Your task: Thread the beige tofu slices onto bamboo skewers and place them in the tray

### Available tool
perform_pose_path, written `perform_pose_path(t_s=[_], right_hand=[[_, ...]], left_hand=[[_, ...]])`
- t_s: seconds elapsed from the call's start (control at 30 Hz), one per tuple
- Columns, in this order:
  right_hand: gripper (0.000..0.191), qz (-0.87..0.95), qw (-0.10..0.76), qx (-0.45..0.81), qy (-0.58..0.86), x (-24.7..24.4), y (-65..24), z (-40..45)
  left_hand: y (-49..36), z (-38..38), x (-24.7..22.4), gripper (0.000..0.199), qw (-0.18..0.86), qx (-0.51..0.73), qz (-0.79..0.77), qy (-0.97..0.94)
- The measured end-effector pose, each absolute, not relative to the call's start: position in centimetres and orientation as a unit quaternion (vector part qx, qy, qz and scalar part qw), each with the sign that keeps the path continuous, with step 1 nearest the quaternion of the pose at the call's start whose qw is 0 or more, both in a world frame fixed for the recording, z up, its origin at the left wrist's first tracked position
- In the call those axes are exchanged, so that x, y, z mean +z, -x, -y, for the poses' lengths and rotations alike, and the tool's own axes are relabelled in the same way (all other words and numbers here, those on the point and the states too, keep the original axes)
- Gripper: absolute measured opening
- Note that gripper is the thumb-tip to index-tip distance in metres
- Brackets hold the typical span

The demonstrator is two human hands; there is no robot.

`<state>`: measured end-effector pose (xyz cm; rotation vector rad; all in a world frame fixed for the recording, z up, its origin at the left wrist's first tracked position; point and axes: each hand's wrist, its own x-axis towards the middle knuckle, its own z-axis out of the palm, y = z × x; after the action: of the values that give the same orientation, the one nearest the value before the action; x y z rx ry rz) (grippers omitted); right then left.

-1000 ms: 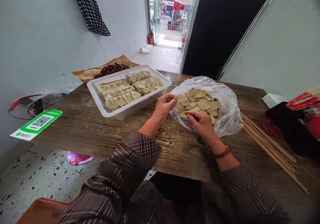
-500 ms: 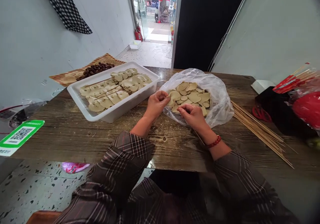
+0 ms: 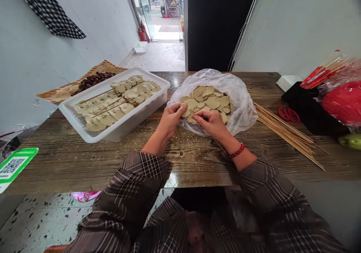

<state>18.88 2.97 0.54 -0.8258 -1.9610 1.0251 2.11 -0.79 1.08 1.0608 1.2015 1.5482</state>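
Note:
My left hand (image 3: 170, 118) pinches the edge of a flat, greyish-beige slice (image 3: 190, 105) between thumb and fingers. My right hand (image 3: 212, 122), with a red bead bracelet on the wrist, is closed on a thin bamboo skewer (image 3: 220, 146). The skewer's tail shows beneath the right wrist, and its tip lies near the slice; whether they touch I cannot tell. Behind both hands, a clear plastic bag (image 3: 243, 99) lies open, full of loose slices (image 3: 211, 102) of the same kind. To the left, a white plastic tub (image 3: 118, 132) holds slices threaded on skewers (image 3: 113, 104).
Loose bamboo skewers (image 3: 290, 134) lie on the wooden table (image 3: 146, 166) at right. Beyond them are red-handled scissors (image 3: 289, 114), a black box (image 3: 307, 112) and a red bundle (image 3: 342, 102). Dark brown pieces lie on patterned paper (image 3: 53, 94) behind the tub. A QR-code card (image 3: 17, 166) sits at left.
The camera view has turned a little to the right, so the scene sits further left. The left hand now shows more of the slice it pinches; the right hand keeps its skewer.

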Motion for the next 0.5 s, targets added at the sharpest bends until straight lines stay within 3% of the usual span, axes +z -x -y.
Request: perform_pose_path(t_s=[0.37,0.5], right_hand=[[0.021,0.764,0.426,0.362,0.322,-0.1,-19.0,-3.8],[0.027,0.689,0.480,0.394,0.374,-0.1,-19.8,-5.2]], left_hand=[[-3.1,0.6,0.4,0.034,0.415,0.595,-0.500,-0.473],[-2.5,0.2,-0.2,0.021,0.270,0.531,-0.580,-0.556]])
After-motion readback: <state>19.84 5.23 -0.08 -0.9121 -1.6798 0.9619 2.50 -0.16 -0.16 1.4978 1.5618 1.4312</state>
